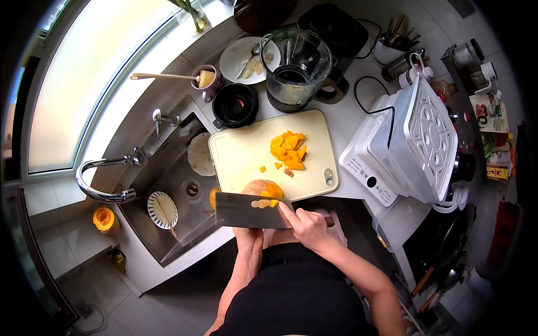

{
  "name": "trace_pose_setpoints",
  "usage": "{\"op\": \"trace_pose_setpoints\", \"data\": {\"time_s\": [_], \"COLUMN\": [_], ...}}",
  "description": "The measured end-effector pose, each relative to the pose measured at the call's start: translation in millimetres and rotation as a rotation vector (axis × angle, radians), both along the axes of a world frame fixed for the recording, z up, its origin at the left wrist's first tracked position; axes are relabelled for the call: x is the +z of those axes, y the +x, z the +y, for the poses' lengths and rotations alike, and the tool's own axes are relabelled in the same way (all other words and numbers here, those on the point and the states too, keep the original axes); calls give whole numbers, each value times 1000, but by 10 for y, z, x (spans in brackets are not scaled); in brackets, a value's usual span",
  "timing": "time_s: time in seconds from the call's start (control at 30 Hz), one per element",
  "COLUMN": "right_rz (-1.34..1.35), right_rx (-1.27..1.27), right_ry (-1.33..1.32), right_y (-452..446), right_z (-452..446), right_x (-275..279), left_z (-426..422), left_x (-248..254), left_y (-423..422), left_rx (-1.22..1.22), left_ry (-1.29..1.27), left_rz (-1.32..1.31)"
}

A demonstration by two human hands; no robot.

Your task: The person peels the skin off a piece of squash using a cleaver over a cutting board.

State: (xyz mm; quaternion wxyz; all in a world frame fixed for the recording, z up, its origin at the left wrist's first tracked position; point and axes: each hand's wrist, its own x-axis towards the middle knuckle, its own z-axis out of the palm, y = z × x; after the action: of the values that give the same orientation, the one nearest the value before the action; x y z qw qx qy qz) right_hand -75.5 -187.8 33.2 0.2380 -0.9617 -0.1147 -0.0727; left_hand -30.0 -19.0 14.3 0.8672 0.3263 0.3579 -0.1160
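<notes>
My right hand (309, 228) is closed round the handle of a broad cleaver (244, 211), with the index finger along the blade. The blade lies over the near edge of a cream cutting board (238, 148). Behind it sits a piece of pumpkin (259, 187) with orange flesh showing. My left hand (248, 238) is below the blade, its fingers mostly hidden behind it, so its hold cannot be made out. Cut orange pieces (288, 150) lie in a pile on the board's right half, with a few small bits beside them.
A sink (168, 235) with a faucet (106, 196) and a striped dish (162, 210) is at left. Behind the board stand a black bowl (235, 105), a white plate (231, 59) and a blender jug (297, 67). A white appliance (392, 145) stands right.
</notes>
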Motion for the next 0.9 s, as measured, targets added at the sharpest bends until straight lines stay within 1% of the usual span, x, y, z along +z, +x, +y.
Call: {"op": "trace_pose_setpoints", "data": {"time_s": [0.1,0.17,0.3,0.37,0.47,0.6,0.7,0.77,0.8,0.87,0.9], "right_rz": [-8,-22,-27,-17,-21,-62,-54,-18,-21,100,94], "right_rx": [3,14,51,73,84,56,32,-5,-5,-131,-113], "right_ry": [22,16,75,86,56,49,14,-30,-32,-113,-116], "right_y": [75,104,146,163,191,204,187,131,92,19,-33], "right_z": [23,9,-50,-69,-92,-123,-200,-317,-391,-551,-627], "right_x": [-51,-104,-100,-100,-208,-284,-373,-513,-590,-699,-707], "left_z": [-26,14,-6,-4,-15,-9,-14,-27,-10,-70,-75], "left_x": [-12,-97,-73,-83,-126,-199,-264,-234,-253,-139,-127], "left_y": [-24,-94,-89,-94,-119,-136,-148,-115,-117,-141,-158], "left_rx": [2,-92,-70,-51,-36,-31,41,137,132,104,86], "left_ry": [39,164,148,90,158,154,198,131,164,192,213], "left_rz": [-16,-63,-57,-64,-105,-70,-105,-56,-1,-3,-12]}}
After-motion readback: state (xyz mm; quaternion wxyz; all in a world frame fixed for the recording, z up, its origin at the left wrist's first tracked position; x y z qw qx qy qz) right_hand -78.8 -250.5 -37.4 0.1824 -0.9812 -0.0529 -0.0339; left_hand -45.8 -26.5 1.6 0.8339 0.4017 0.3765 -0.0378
